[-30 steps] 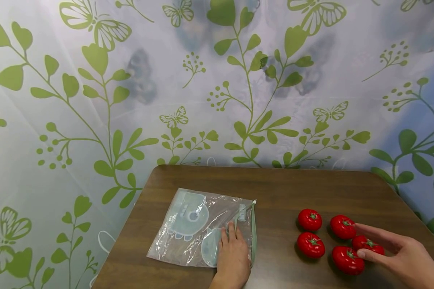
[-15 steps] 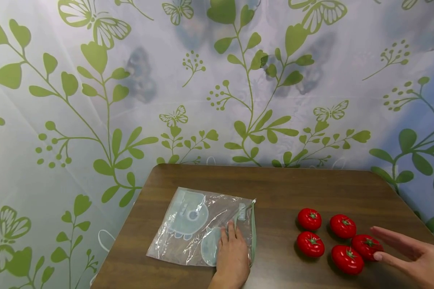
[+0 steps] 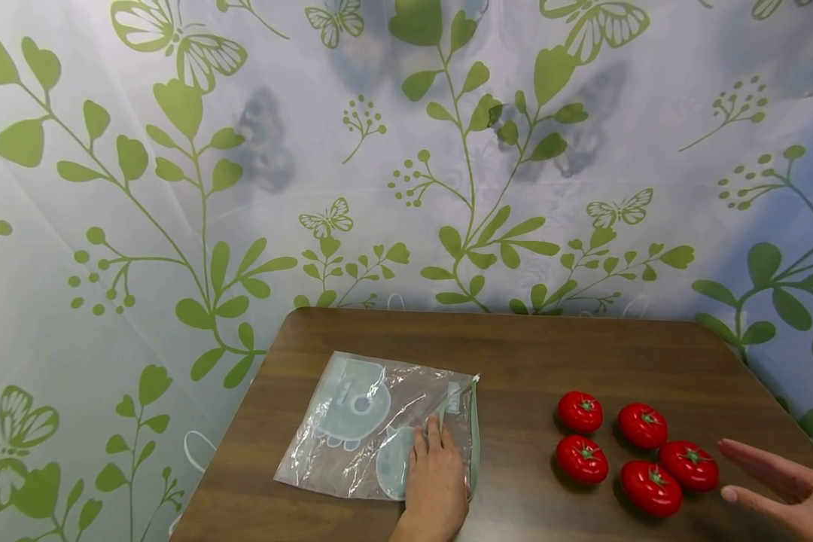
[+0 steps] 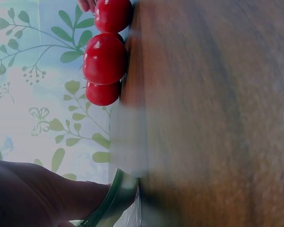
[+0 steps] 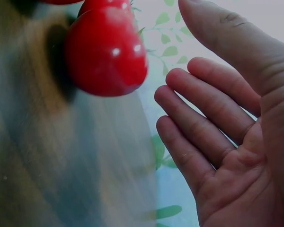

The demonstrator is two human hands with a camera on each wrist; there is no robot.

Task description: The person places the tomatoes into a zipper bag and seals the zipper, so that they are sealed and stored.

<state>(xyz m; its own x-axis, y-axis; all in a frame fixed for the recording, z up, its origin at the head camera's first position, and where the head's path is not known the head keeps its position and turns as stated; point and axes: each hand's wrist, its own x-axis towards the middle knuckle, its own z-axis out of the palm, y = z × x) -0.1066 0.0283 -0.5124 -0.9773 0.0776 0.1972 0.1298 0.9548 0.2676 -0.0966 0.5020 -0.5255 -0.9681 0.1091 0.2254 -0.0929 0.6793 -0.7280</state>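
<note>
In the head view, my left hand (image 3: 435,474) rests on a clear plastic zip bag (image 3: 359,452) with pale green prints, its fingers fairly straight. In the left wrist view, part of that hand (image 4: 57,191) meets the bag's green zip edge (image 4: 114,198); the bag hides its tip. At the right, several shiny red tomatoes lie grouped, the rightmost tomato (image 3: 689,465) touching or almost touching the front tomato (image 3: 652,488). My right hand (image 3: 796,485) hovers just right of the rightmost tomato, holding nothing. In the right wrist view, its fingers (image 5: 199,113) are extended and apart from the tomato (image 5: 106,52).
A brown wooden table (image 3: 508,346) carries everything. Behind it hangs a pale cloth (image 3: 352,150) with green leaves and butterflies. Further tomatoes (image 3: 580,412) stand between the bag and the front pair. A white cord loop (image 3: 196,452) shows beyond the left edge.
My right hand has let go of the rightmost tomato and drawn back to the right. That tomato stays beside the others. My left hand and the bag have not moved.
</note>
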